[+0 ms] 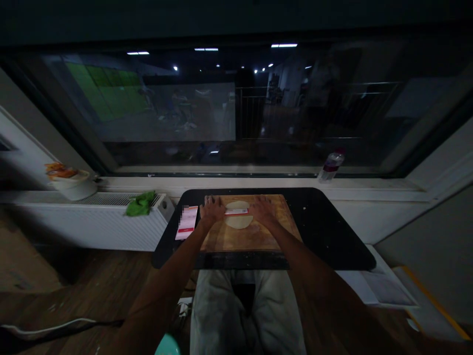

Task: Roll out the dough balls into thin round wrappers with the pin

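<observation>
A flat, pale round of dough (239, 223) lies on a wooden board (221, 244). Across it runs a slim rolling pin (237, 212) with a white-and-red printed label; its ends are hidden under my hands. My left hand (212, 209) rests on the pin's left end, fingers pointing away from me and bent over it. At the right end, my right hand (263, 209) lies over the pin in the same way. A phone (186, 223) with a lit pink screen lies just left of the board, near my left hand.
The board sits on a black tabletop (328, 234) below a dark window. A plastic bottle (330, 166) stands on the sill at right. On the left radiator (121, 224) are a green cloth (141, 203) and a white tub (76, 187). Cables (55, 326) cross the floor.
</observation>
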A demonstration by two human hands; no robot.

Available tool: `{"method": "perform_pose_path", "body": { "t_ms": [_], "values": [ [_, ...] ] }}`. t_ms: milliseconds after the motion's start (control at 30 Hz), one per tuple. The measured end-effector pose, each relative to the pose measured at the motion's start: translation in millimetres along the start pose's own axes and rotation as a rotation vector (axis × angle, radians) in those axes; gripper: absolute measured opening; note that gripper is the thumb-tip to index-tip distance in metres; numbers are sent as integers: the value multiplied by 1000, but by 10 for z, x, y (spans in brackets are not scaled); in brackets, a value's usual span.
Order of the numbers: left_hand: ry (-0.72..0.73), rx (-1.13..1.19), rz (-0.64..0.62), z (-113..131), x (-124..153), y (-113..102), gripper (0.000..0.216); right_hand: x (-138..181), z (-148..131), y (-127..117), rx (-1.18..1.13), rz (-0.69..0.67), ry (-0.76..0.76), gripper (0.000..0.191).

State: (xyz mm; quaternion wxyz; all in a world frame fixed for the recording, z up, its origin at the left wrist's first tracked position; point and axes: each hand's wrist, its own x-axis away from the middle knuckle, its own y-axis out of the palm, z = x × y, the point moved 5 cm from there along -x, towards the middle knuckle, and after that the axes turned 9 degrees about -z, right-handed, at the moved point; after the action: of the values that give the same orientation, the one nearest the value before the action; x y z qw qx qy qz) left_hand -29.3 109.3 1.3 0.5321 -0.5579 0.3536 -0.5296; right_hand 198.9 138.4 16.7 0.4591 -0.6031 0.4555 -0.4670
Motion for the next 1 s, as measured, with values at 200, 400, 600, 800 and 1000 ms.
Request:
{"method": "perform_pose_path", "body": {
  "t_ms": [200, 400, 600, 800, 1000],
  "values": [
    [8, -18, 20, -4, 305, 30, 59, 312, -11, 6, -11, 75, 52, 52],
    [48, -37, 45, 2, 441, 20, 61, 470, -17, 8, -10, 126, 84, 53],
    [50, -35, 53, 20, 330, 5, 59, 389, -10, 42, -25, 126, 89, 53],
    [48, -39, 104, 47, 149, -34, 58, 184, -3, 40, -37, 129, 88, 55],
    [65, -37, 59, 55, -183, -92, 63, -116, 7, -27, -11, 65, 82, 68]
  ]
}}
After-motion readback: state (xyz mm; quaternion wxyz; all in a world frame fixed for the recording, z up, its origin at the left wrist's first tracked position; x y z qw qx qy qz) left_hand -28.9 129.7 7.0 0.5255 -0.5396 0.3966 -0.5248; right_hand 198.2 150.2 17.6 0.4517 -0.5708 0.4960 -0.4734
